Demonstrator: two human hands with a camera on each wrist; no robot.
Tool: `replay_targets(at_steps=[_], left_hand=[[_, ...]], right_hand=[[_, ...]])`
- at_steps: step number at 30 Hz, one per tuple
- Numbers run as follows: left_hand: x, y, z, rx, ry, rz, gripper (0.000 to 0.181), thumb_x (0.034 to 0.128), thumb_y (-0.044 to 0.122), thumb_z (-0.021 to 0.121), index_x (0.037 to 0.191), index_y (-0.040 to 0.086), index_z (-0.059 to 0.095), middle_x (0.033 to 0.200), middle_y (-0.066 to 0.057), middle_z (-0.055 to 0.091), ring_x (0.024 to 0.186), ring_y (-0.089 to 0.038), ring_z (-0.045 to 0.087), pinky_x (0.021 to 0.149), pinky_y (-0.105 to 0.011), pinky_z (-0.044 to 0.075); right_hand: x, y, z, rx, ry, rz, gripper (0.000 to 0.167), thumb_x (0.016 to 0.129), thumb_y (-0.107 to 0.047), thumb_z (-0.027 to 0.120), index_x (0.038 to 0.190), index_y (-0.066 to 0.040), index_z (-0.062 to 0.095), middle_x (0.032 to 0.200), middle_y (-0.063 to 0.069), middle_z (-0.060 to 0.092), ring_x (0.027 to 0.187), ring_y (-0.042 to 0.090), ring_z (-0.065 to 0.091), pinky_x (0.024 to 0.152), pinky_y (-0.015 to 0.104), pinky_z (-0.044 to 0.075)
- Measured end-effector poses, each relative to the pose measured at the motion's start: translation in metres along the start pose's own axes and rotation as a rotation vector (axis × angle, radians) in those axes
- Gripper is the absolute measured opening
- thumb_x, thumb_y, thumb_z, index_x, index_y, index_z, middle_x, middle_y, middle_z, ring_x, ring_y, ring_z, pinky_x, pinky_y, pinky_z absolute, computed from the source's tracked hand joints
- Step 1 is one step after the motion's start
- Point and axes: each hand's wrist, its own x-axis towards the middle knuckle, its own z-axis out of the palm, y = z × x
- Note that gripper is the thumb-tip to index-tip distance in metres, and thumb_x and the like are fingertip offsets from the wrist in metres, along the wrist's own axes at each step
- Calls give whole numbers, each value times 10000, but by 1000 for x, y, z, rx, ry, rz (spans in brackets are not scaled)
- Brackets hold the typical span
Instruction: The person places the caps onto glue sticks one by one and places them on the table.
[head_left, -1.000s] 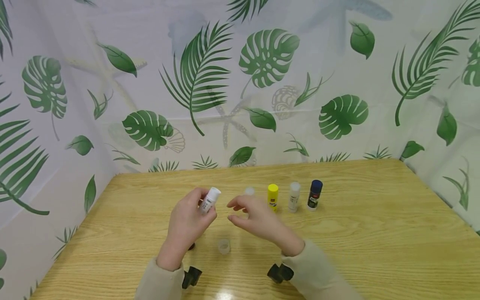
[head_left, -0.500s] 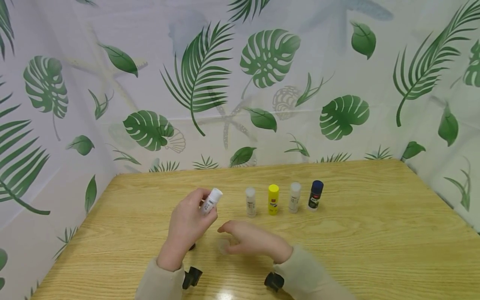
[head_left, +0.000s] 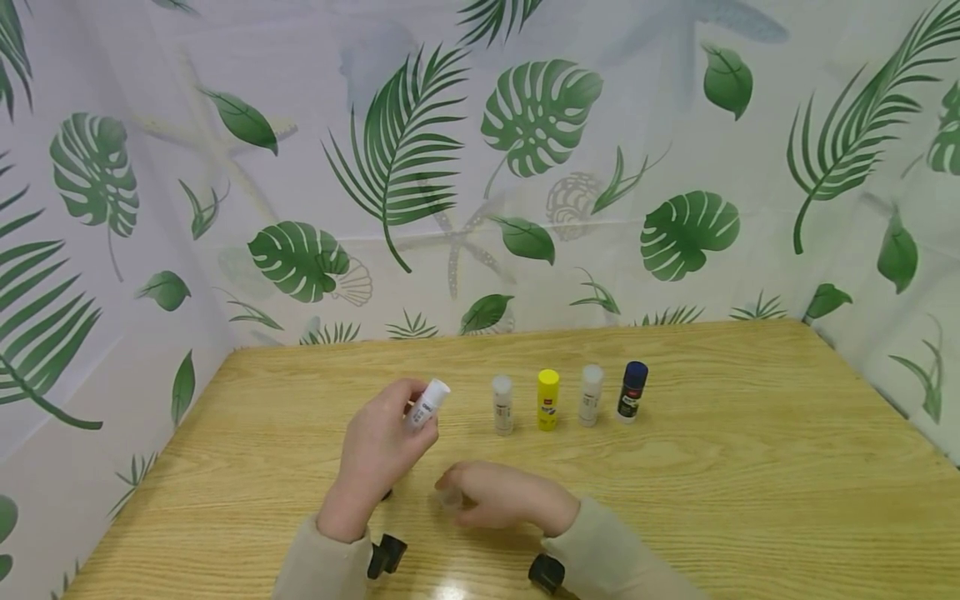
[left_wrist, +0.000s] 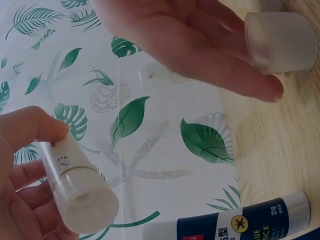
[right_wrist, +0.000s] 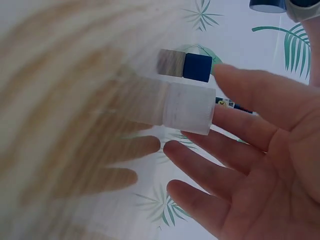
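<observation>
My left hand (head_left: 378, 442) holds a white glue stick (head_left: 429, 402) tilted above the table, with thumb and fingers round its barrel. In the left wrist view its pale end points down toward the camera. A translucent cap (left_wrist: 285, 42) stands on the table. My right hand (head_left: 502, 496) is low beside this cap, its thumb and fingers spread about it in the right wrist view, without a visible firm pinch. Near the left hand, a navy-labelled glue stick (left_wrist: 245, 222) stands on the table; the left hand largely hides that spot in the head view.
In a row farther back stand a translucent-capped glue stick (head_left: 502, 406), a yellow glue stick (head_left: 548, 402), another translucent-capped one (head_left: 590, 396) and a navy-capped one (head_left: 632, 392). A leaf-printed cloth (head_left: 450, 275) hangs behind the wooden table (head_left: 720, 492).
From near the standing row, my right hand has come down and toward the front, reaching the translucent cap. The left hand keeps the white glue stick and has barely moved.
</observation>
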Motion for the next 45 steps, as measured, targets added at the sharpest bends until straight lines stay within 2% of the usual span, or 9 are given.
replay_targets(at_steps=[3,8,15,20,24,29,36,40,45], left_hand=[[0,1,1,1,-11,-8,249,723,104,666,960,64,600,845,-35,608,669,-136,562,533,-286,440],[0,1,1,9,-20,-9,253,721,102,666,962,66,601,847,-32,607,641,-128,542,517,-272,429],[0,0,2,20,-38,0,250,721,104,674,956,70,598,838,-29,602,618,-114,520,507,-256,415],[0,1,2,19,-34,10,243,713,100,679,940,73,597,831,-26,602,627,-119,525,516,-264,421],[0,1,2,20,-25,27,243,709,97,682,935,71,597,828,-29,603,631,-125,529,522,-269,425],[0,1,2,16,-16,60,248,707,96,684,939,71,601,828,-19,603,630,-117,526,530,-267,431],[1,2,2,43,-13,185,288,683,98,705,948,59,600,837,-20,612,632,-110,547,528,-260,449],[1,2,3,43,-5,220,288,688,93,701,956,69,598,833,-9,612,636,-94,549,532,-254,455],[0,2,3,36,-6,259,278,699,95,699,958,79,600,831,-11,612,644,-92,554,544,-257,462]], right_hand=[[0,0,-1,-4,-6,-15,346,790,-73,626,1127,-8,579,1103,52,580,979,100,535,809,218,424],[-1,2,-2,-3,-3,-46,272,780,-28,622,1052,-52,616,996,-5,616,895,56,549,770,198,430],[-3,2,-3,-12,1,-61,166,793,-45,623,957,-69,629,897,-27,618,811,45,553,722,183,433],[-8,0,-12,48,7,-22,192,752,-3,620,932,-67,598,840,-48,587,727,37,517,665,185,433],[-13,2,-21,87,51,0,221,738,-12,641,941,-57,565,858,-25,577,735,67,510,665,208,435],[-20,5,-33,93,142,-55,227,729,0,629,941,-19,549,904,70,593,804,162,554,679,238,452],[-35,5,-52,85,266,-78,184,786,-33,595,966,-36,557,888,27,590,801,140,556,672,286,474],[-42,5,-60,58,345,-82,217,808,-66,604,1015,-15,561,916,37,597,806,136,561,665,311,485],[-45,3,-64,50,386,-67,255,803,-89,629,1039,-26,554,937,38,595,804,127,550,668,299,480]])
